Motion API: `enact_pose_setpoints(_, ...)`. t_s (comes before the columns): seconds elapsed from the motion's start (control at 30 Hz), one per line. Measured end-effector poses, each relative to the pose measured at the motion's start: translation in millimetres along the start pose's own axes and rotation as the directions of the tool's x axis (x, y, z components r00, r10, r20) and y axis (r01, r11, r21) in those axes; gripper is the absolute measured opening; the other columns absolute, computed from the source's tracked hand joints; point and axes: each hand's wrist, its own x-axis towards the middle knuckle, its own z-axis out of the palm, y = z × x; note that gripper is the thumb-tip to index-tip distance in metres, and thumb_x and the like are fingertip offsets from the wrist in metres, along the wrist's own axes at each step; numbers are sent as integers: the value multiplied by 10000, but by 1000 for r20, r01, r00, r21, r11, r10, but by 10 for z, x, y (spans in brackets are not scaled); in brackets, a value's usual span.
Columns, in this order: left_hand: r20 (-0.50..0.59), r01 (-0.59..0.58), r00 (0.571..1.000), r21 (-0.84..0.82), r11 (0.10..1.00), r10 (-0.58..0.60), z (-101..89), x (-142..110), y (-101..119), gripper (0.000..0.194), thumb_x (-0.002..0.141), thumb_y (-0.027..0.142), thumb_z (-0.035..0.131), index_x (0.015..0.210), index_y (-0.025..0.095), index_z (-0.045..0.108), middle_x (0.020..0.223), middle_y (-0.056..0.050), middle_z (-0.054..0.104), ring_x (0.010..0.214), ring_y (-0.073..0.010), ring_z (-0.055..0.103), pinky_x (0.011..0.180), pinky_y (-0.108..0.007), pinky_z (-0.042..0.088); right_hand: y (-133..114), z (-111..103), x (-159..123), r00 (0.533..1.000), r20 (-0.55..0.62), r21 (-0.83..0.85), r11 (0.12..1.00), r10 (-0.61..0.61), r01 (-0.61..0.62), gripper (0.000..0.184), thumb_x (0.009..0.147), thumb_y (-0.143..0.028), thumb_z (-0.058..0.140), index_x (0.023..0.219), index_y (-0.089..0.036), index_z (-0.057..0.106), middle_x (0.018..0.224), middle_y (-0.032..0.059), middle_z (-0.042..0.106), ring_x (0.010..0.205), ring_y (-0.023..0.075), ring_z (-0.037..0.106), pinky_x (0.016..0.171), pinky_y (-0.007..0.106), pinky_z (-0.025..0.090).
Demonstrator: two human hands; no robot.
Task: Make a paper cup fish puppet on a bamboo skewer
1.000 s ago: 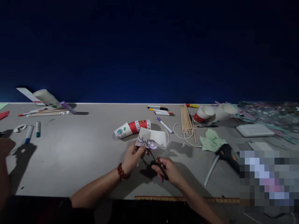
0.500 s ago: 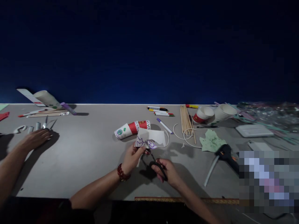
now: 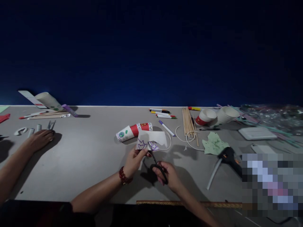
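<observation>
My left hand (image 3: 136,158), with a red bead bracelet at its wrist, pinches the lower edge of a piece of white paper (image 3: 155,136) with purple drawn outlines. My right hand (image 3: 167,175) is closed round the handles of black scissors (image 3: 159,168). Their blades meet the paper's lower edge beside my left fingertips; the tips are partly hidden by the paper. Just behind the paper lies a bent tube of joined paper cups (image 3: 134,130), red and white with purple zigzags. A white cord (image 3: 169,142) curls out beside the paper.
Another person's hand (image 3: 42,139) rests on the table at the left, near small tools. Several markers (image 3: 163,113), a purple-capped marker (image 3: 167,128), wooden sticks (image 3: 188,123) and paper cups (image 3: 207,116) lie farther back. A glue gun (image 3: 228,157) and green paper (image 3: 215,143) are at right.
The scissors and my right hand have shifted very slightly, with the blades still at the paper. The other person's hand at the left has moved a little, along with the tool it touches.
</observation>
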Motion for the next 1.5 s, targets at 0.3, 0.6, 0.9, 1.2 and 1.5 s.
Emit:
enact_pose_setpoints(0.3, 2, 4, 1000, 18, 1000, -4, -14, -5, -26, 327, 813, 436, 704, 909, 124, 701, 803, -77, 745, 760, -203, 677, 773, -321, 535, 40, 44, 37, 1000, -23, 28, 1000, -10, 11, 546, 716, -711, 668, 601, -231, 435, 402, -75, 442, 367, 79, 354, 407, 229, 255)
enact_pose_setpoints(0.6, -19, 29, 999, 4, 1000, -29, 2, -14, 5, 347, 779, 450, 731, 898, 125, 712, 814, -84, 756, 748, -209, 679, 746, -323, 542, 30, 54, 48, 999, -49, 13, 1000, -10, 10, 541, 713, -699, 674, 594, -226, 440, 406, -72, 438, 377, 79, 355, 408, 225, 264)
enact_pose_setpoints(0.9, 26, 6, 1000, -33, 999, -5, -13, -2, -37, 305, 812, 423, 703, 882, 127, 714, 798, -77, 739, 769, -212, 670, 767, -329, 536, 34, 21, 37, 998, -56, -43, 998, -42, 40, 564, 725, -724, 660, 574, -231, 431, 432, -63, 435, 408, 90, 370, 424, 234, 271)
enact_pose_setpoints(1.2, 23, 11, 1000, -43, 999, -10, -6, -3, -30, 291, 806, 411, 708, 864, 125, 719, 800, -85, 740, 771, -213, 667, 760, -322, 531, 25, 44, 27, 996, -89, -51, 999, -17, 12, 550, 732, -693, 680, 569, -227, 437, 431, -66, 438, 414, 88, 374, 431, 232, 274)
enact_pose_setpoints(1.5, 18, 19, 1000, -29, 999, -18, -2, -7, -29, 301, 796, 418, 707, 872, 128, 722, 799, -82, 744, 741, -208, 663, 729, -316, 530, 30, 38, 30, 998, -52, -42, 999, -20, 18, 551, 741, -710, 658, 582, -234, 430, 411, -68, 446, 385, 87, 378, 415, 231, 275)
